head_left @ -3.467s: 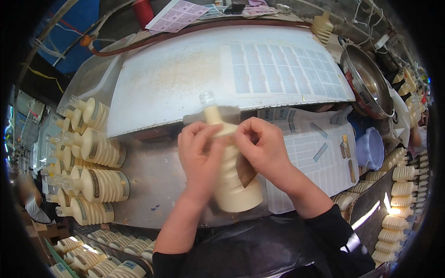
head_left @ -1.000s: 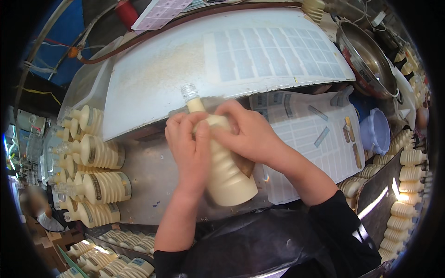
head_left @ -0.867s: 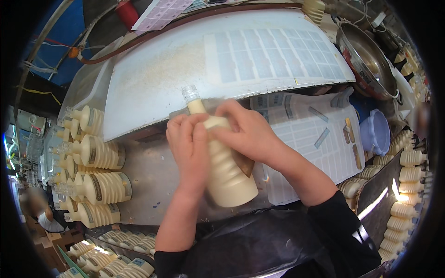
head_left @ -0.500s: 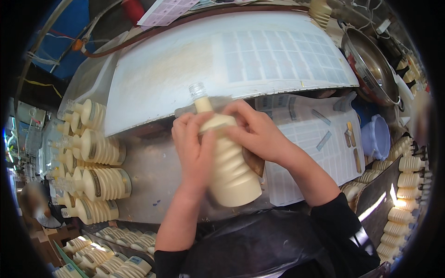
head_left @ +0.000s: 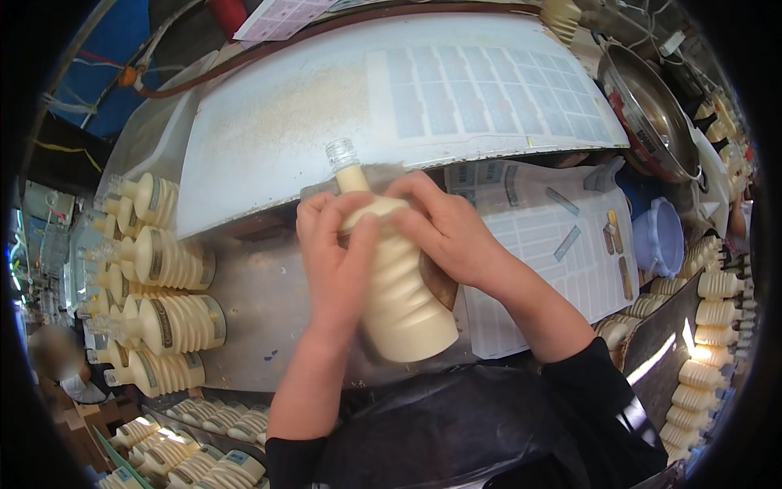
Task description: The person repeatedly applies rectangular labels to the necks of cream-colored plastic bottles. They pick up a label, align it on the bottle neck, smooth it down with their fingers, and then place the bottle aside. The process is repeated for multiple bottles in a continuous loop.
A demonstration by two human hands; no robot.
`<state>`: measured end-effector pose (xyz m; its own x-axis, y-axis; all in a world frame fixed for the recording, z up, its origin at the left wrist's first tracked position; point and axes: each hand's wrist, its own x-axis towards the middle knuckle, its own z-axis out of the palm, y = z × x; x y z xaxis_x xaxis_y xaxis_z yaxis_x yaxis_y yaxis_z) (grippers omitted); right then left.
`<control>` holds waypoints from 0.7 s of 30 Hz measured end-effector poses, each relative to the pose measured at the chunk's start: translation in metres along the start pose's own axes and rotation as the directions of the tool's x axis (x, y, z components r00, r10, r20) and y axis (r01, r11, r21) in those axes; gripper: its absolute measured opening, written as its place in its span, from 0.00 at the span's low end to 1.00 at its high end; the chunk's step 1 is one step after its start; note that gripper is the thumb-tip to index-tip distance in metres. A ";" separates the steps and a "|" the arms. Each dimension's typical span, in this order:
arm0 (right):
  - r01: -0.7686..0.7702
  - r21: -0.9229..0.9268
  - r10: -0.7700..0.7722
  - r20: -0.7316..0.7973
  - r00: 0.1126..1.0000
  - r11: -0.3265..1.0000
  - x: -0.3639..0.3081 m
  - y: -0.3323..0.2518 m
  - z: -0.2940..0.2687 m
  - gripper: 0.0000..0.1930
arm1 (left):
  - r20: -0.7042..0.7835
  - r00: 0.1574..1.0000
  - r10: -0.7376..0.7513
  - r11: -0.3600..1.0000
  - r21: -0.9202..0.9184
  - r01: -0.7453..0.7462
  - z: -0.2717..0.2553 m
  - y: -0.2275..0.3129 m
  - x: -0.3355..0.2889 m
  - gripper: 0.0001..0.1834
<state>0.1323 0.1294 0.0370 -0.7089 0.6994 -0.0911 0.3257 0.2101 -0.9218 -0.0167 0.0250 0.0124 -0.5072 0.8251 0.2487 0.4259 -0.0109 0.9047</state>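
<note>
A cream-coloured ribbed bottle (head_left: 407, 297) with a clear threaded neck lies tilted across the metal bench, its neck pointing away from me. My left hand (head_left: 336, 248) wraps round the left side of its shoulder, thumb on top. From the other side my right hand (head_left: 436, 224) grips the shoulder, its thumb meeting the left thumb near the neck. A brown piece (head_left: 440, 284) shows behind the bottle on the right, partly hidden. Whether a label sits under my thumbs is hidden.
Similar bottles (head_left: 175, 323) are stacked at the left, with more in trays below and at the right. A white board (head_left: 285, 122) carries a label sheet (head_left: 489, 94). Right of me lie a translucent sheet (head_left: 521, 301) with label strips, wood-handled tools (head_left: 626, 277), a lavender bucket (head_left: 660, 236) and a steel pan (head_left: 652, 114).
Both hands have kept their hold on the bottle. The thumbs have come closer together at the shoulder, and the view has shifted slightly.
</note>
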 end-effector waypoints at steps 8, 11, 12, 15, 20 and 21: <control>0.004 0.251 -0.008 0.018 1.000 0.968 0.008 0.012 -0.014 0.14 | 0.005 0.997 -0.081 0.949 -0.307 0.079 -0.001 -0.009 0.005 0.10; 0.019 0.521 0.026 -0.079 0.997 0.853 0.006 -0.001 -0.026 0.12 | -0.032 0.996 -0.084 0.942 -0.329 0.068 -0.003 -0.014 0.003 0.11; 0.009 0.578 0.058 -0.098 0.993 0.816 0.001 -0.014 -0.024 0.10 | -0.018 0.989 -0.144 0.909 -0.397 0.125 -0.003 -0.018 0.003 0.11; 0.287 0.122 -0.246 -0.272 0.930 0.950 -0.006 -0.027 -0.001 0.10 | 0.010 0.963 -0.269 0.812 -0.535 0.232 -0.002 -0.020 0.002 0.12; 0.193 -0.164 -0.248 -0.459 0.853 0.967 0.002 -0.005 0.001 0.17 | -0.035 0.935 -0.352 0.801 -0.529 0.282 -0.003 -0.020 -0.024 0.26; 0.210 -0.102 -0.234 -0.452 0.861 0.972 -0.001 -0.007 0.002 0.17 | 0.049 0.933 -0.357 0.754 -0.574 0.319 -0.003 -0.019 -0.029 0.28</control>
<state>0.1296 0.1265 0.0427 -0.4040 0.8616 0.3071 0.2318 0.4212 -0.8768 -0.0124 -0.0005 -0.0110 -0.5882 0.8015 -0.1079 -0.2709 -0.0695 0.9601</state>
